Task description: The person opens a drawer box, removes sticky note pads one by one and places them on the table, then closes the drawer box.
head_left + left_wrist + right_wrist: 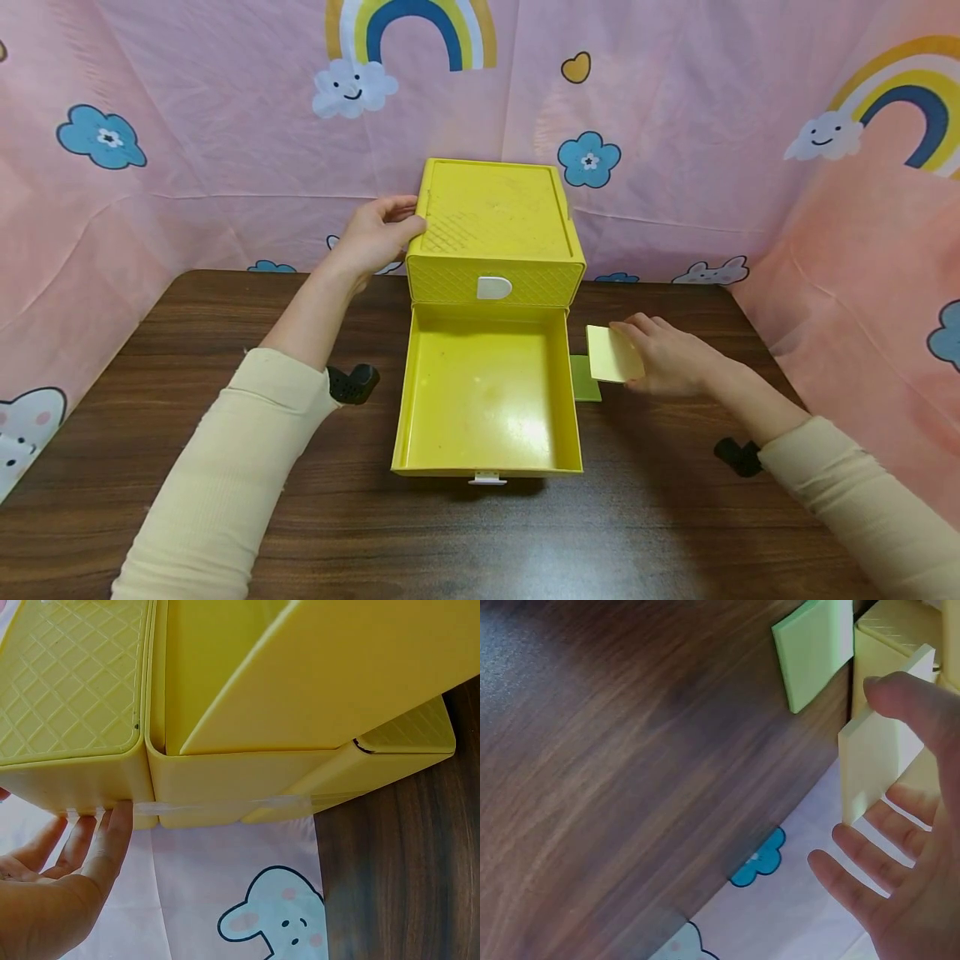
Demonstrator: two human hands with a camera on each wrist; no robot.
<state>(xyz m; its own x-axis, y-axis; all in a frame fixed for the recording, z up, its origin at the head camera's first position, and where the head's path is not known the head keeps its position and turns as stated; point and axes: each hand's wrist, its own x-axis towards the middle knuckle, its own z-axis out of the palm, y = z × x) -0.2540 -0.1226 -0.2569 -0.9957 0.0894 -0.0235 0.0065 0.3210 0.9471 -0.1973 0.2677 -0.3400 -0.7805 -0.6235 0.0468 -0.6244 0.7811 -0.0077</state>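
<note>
Pale pad (609, 353), pinched by right hand (671, 358), partly hides green pad (583, 382) only in the head view.

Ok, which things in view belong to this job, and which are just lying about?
In the job:
yellow drawer unit, touched by the left hand
its open drawer
pale yellow pad, held by the right hand
green pad, untouched; probably belongs

Just surroundings:
brown table
patterned pink cloth

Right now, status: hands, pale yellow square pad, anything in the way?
Left hand on left side of yellow plastic drawer unit. Right hand pinching pale yellow square pad, right of open yellow plastic drawer. Nothing visible covers drawer; flat green pad beside it.
</note>
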